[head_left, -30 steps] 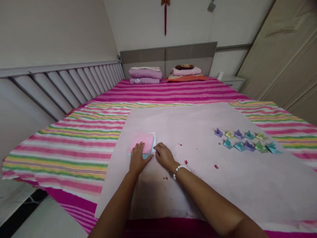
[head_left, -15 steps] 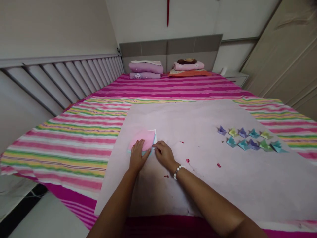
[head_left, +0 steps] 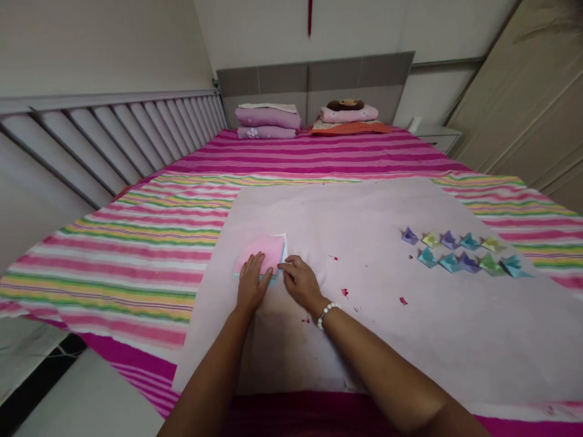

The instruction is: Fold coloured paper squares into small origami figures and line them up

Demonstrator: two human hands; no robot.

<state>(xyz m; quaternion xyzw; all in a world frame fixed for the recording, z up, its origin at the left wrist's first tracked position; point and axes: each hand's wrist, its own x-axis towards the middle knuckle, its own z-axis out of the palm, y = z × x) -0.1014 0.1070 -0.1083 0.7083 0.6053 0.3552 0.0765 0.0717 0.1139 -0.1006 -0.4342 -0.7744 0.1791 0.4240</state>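
A small stack of square coloured papers (head_left: 264, 252), pink on top with blue and white edges showing, lies on a pale pink sheet (head_left: 364, 340) spread over the bed. My left hand (head_left: 251, 284) rests flat on the stack's near edge, fingers stretched out. My right hand (head_left: 298, 280), with a white bead bracelet at the wrist, is beside the stack's right corner, fingers curled and pinching at the paper edge. Two rows of small folded paper shapes (head_left: 460, 252) in purple, yellow, teal and green lie to the right, well away from both hands.
Small red paper scraps (head_left: 345, 292) dot the sheet near my right hand. The striped bedspread (head_left: 136, 243) lies under the sheet. Folded blankets (head_left: 268, 121) and pillows (head_left: 348, 118) sit at the headboard. A slatted rail (head_left: 113, 139) runs on the left, a wardrobe (head_left: 523, 103) on the right.
The view has tilted slightly. Both hands stay at the paper stack; my right hand has crept a little closer to its right corner.
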